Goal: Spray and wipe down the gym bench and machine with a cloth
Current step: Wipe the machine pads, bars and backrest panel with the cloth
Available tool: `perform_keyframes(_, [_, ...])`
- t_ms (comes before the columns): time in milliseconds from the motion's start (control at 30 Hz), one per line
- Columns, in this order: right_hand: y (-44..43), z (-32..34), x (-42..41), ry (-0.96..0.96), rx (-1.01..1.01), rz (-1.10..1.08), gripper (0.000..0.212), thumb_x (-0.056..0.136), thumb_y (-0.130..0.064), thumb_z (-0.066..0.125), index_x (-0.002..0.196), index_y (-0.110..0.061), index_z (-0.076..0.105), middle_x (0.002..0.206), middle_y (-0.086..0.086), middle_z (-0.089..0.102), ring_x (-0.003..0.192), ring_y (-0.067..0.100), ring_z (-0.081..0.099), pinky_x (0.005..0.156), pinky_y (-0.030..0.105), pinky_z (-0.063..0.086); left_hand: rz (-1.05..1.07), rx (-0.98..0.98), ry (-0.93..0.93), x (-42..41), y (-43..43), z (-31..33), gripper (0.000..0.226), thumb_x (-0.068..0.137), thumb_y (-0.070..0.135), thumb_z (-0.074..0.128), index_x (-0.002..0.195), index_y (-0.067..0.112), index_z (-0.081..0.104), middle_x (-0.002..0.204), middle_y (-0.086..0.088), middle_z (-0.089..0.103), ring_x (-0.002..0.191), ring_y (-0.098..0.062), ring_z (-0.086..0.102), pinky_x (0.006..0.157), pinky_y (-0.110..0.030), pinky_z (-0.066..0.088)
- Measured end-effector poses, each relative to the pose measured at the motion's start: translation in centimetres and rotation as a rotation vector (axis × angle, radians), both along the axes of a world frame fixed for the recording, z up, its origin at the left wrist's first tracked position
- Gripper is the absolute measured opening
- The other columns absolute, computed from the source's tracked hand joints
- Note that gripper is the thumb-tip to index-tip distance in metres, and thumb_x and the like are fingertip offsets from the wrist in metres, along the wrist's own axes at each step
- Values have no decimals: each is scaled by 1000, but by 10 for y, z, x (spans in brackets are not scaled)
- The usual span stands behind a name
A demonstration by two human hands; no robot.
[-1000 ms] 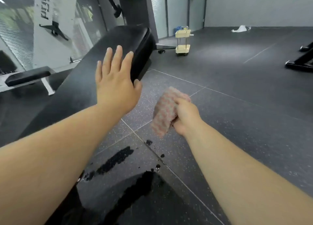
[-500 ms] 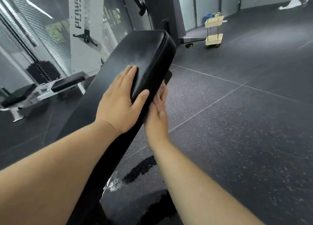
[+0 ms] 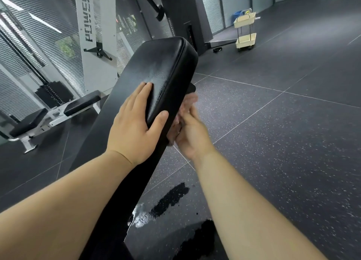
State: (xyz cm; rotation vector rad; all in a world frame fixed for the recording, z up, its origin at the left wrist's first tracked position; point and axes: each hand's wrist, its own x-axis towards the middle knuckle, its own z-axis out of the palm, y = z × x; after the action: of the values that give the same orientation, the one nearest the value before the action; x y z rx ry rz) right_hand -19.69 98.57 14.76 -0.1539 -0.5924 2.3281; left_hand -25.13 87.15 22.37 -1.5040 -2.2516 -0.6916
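- A long black padded gym bench [image 3: 166, 64] rises at a slant from the near bottom edge to the middle of the scene; its top has a damp sheen just beyond the fingertips.
- The left hand [image 3: 134, 126] clasps the bench's right edge: its fingers lie straight and flat on top, and the thumb hooks over onto the side face.
- The right hand [image 3: 192, 136] is just right of the bench, below the left thumb, and holds a bunched pinkish cloth [image 3: 187, 103] against the pad's right side. Its fingers are mostly hidden and blurred, but the thumb lies over the cloth.
- On the dark speckled rubber floor [image 3: 283, 142], wet patches [image 3: 170, 199] lie near, between the bench and the right forearm.
- Far left stands a white machine upright lettered "POWER" [image 3: 91, 25], with a black weight stack [image 3: 54, 93] and a low black-padded bench on a white frame [image 3: 82, 103] beside it.
- Far right is a cream two-tier trolley [image 3: 245, 33].
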Motion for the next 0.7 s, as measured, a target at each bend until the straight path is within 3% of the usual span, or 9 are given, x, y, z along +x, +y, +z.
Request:
perform_keyframes(67, [-10,-9,-3,5,81,69,30,100,-25,48,128,-18,52,67,-10,65,58,7,63,45,22,47,3,8,-6,0,0,-1,83,81,67,29,154,29,23,160,10,25,146,-9,19,116,-28,16])
perform_keyframes(200, [18,13,-4,26,9,-38,8,97,-20,55,97,-17,62,72,-2,70,65,9,67,64,25,53,9,18,1,0,0,-2,83,81,68,29,154,30,23,160,12,25,146,-8,19,114,-24,14])
perform_keyframes(333, [45,32,-4,81,-63,-110,23,92,-23,64,113,-14,66,100,12,73,90,23,71,93,43,54,9,16,3,-2,0,-3,77,85,62,36,154,29,23,160,13,24,146,-7,19,115,-25,15])
perform_keyframes(467, [13,3,-10,34,11,26,45,90,-38,61,128,-14,61,102,7,71,85,17,71,72,31,57,5,11,5,-3,-1,-3,82,82,67,30,154,29,23,160,12,24,146,-8,19,114,-23,14])
perform_keyframes(567, [-15,-19,-9,-12,103,95,41,84,-43,60,119,-20,61,75,-1,68,56,13,63,44,25,46,5,23,9,-2,0,-3,82,82,67,30,154,29,24,159,12,25,146,-9,20,113,-23,14])
perform_keyframes(633, [-4,-12,-6,-19,74,59,31,90,-32,58,115,-14,61,66,-3,67,53,10,63,45,23,47,7,24,16,-3,0,-3,79,84,65,33,154,29,23,159,13,24,146,-8,19,113,-23,14])
perform_keyframes(700, [19,10,0,-6,-8,-17,19,97,-24,56,105,-8,64,68,1,70,60,10,67,54,22,54,4,21,16,-4,0,-4,76,87,60,37,154,29,23,160,13,23,146,-7,19,112,-22,13])
